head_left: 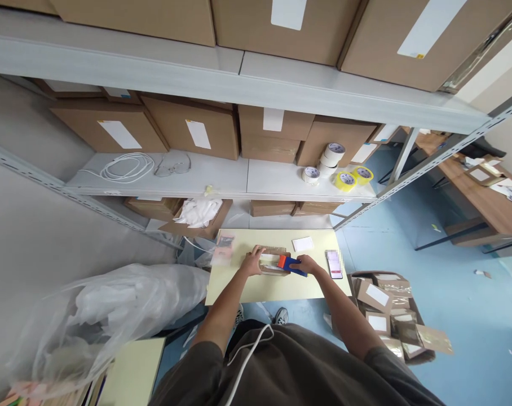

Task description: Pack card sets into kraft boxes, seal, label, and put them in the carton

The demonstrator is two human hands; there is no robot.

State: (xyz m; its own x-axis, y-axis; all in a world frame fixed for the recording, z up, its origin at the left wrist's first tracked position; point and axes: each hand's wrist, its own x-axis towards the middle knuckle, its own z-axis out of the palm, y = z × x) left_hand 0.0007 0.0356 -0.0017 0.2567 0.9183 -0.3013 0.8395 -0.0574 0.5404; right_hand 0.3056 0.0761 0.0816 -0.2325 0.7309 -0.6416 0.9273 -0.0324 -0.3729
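Observation:
An open small cardboard box (274, 270) lies on the pale yellow table (234, 288) in front of me. My left hand (252, 261) grips the left end of this box, fingers on its far side and thumb nearer me. In my right hand (307, 264) is a blue and orange block-shaped object (293, 266), its orange end over the right part of the box. Its exact kind is too small to tell. Right of that hand lies a phone (334, 264) with a lit screen. Behind the box rests a white card (302, 243).
Shelves (277, 175) with cardboard boxes rise beyond the table. Tape rolls (345, 181) and a coiled white cable (124, 167) sit on the middle shelf. A carton of small packed boxes (378, 296) stands right, a plastic-wrapped bundle (141, 304) left.

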